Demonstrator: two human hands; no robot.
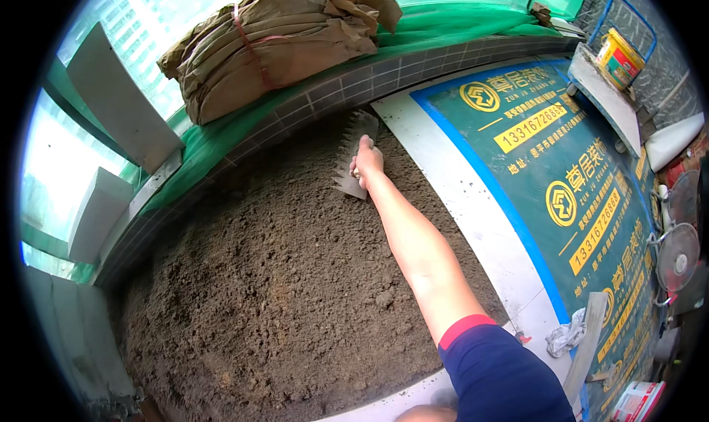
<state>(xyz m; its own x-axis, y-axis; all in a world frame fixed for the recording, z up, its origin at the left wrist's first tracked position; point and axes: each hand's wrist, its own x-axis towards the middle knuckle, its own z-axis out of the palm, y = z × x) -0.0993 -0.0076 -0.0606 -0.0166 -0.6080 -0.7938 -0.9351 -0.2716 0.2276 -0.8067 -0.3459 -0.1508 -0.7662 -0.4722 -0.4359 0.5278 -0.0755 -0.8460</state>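
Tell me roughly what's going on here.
A person's right hand grips a grey toothed trowel at the far side of a bed of dark, crumbly material, near a tiled ledge. The bed looks rough and lumpy; whether the blade presses into it is hard to tell. Pale flooring borders it on the right, with a green printed sheet beyond. A tied brown bundle lies above the ledge.

One right hand (367,161) gripped one toothed trowel (354,187). Beyond that grip sat one bundle of brown paper (288,60); left of the grip stood two pale slabs (118,101); rightward were one trolley (602,93), two buckets (620,60) and, as far as the dim edge showed, two fans (677,258).
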